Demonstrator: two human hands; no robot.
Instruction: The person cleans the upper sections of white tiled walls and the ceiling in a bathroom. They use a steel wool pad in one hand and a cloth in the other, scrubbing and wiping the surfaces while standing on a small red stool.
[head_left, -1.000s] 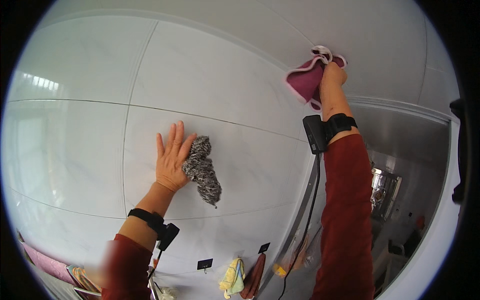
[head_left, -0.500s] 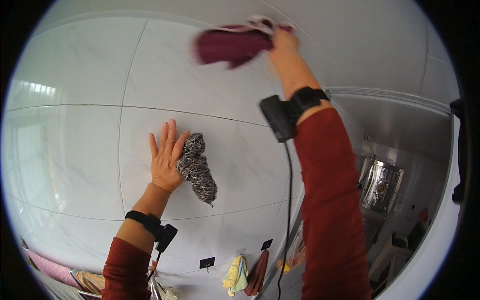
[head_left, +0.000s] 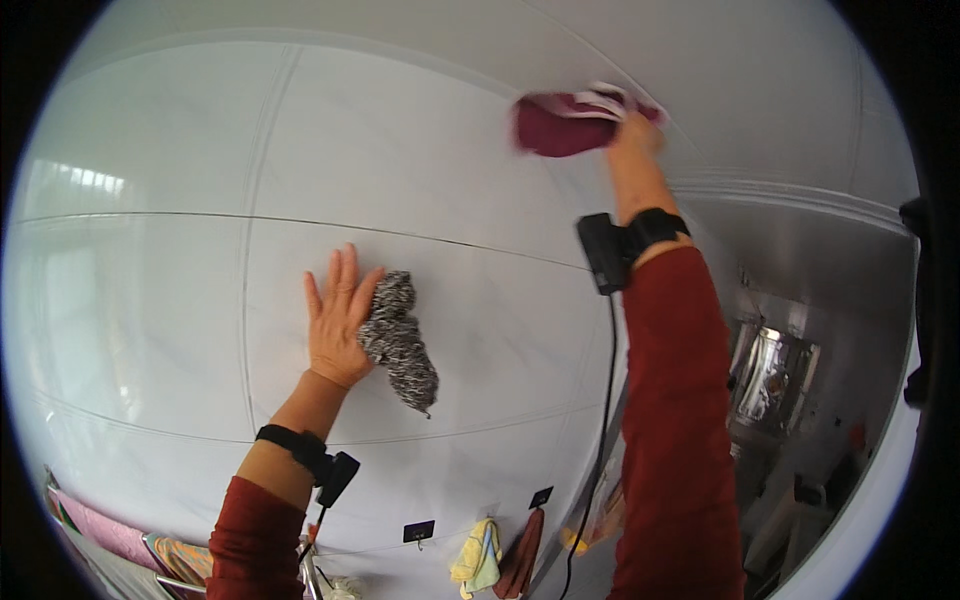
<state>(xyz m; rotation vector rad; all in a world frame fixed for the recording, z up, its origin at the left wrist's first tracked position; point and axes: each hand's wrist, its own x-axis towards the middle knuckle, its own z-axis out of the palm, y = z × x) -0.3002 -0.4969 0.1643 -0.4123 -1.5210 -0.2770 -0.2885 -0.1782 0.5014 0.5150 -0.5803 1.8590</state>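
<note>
My left hand point(head_left: 340, 322) presses against the pale tiled wall point(head_left: 480, 310) with its fingers spread. A grey speckled knitted cloth point(head_left: 402, 345) is held at its thumb side and hangs down along the wall; the thumb itself is hidden. High on the right, my right hand point(head_left: 638, 135) grips a maroon cloth point(head_left: 565, 125) with white edging. That cloth is blurred and reaches out leftward from the hand, near where the wall meets the ceiling-like surface above. Both wrists wear black straps with small black boxes.
A yellow cloth point(head_left: 477, 556) and a brown cloth point(head_left: 520, 555) hang from hooks low on the wall. Pink and orange towels point(head_left: 105, 525) lie over a rack at lower left. To the right, a doorway opens onto another room. A black cable point(head_left: 608, 420) runs down from my right wrist.
My right hand has swept to the right and slightly down, carrying the maroon cloth along. My left hand keeps its place on the wall with the grey knitted cloth.
</note>
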